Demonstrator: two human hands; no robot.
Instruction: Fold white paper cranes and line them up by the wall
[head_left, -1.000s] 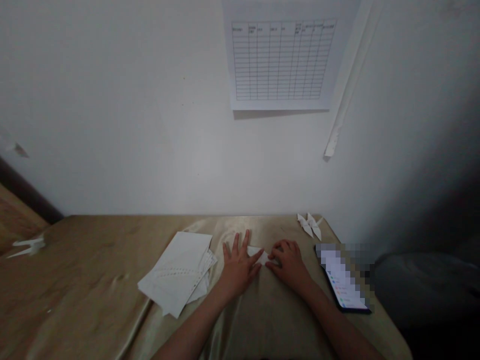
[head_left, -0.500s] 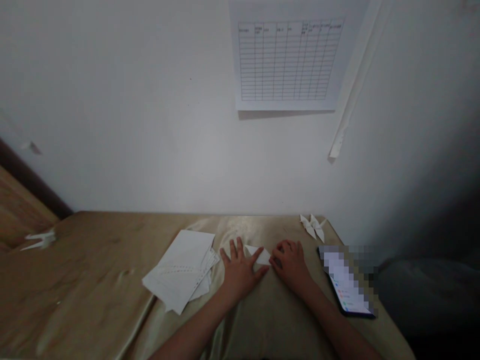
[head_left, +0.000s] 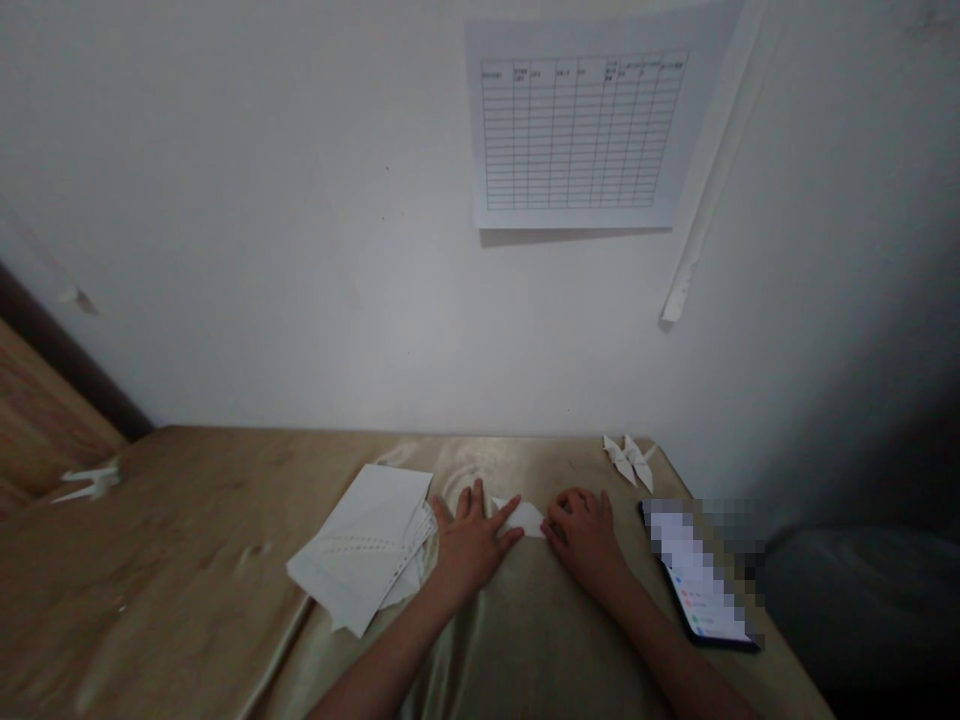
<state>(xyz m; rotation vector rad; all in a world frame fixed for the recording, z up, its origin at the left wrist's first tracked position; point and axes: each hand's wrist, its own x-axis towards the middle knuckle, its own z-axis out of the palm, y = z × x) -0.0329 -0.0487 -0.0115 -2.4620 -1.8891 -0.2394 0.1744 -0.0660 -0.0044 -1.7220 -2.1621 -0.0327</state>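
Note:
A small folded piece of white paper (head_left: 527, 518) lies flat on the cloth between my hands. My left hand (head_left: 471, 542) is spread over its left side, with the index fingertip and thumb resting on or beside the paper. At the paper's right end is my right hand (head_left: 585, 535), fingers curled and thumb and index closed on the edge. Part of the paper is covered by these fingers. Two folded paper cranes (head_left: 630, 460) sit near the back right of the table.
A stack of white paper sheets (head_left: 360, 540) lies left of my left hand. To the right is a phone (head_left: 697, 590) with its screen lit. Another white folded paper shape (head_left: 90, 482) is at the far left. Behind the cloth-covered table (head_left: 187, 560), a printed chart (head_left: 577, 140) hangs on the wall.
My left hand has shifted slightly left along the folded paper, its thumb drawing back from the right end. My right hand stays at the right edge. The view has tilted a little.

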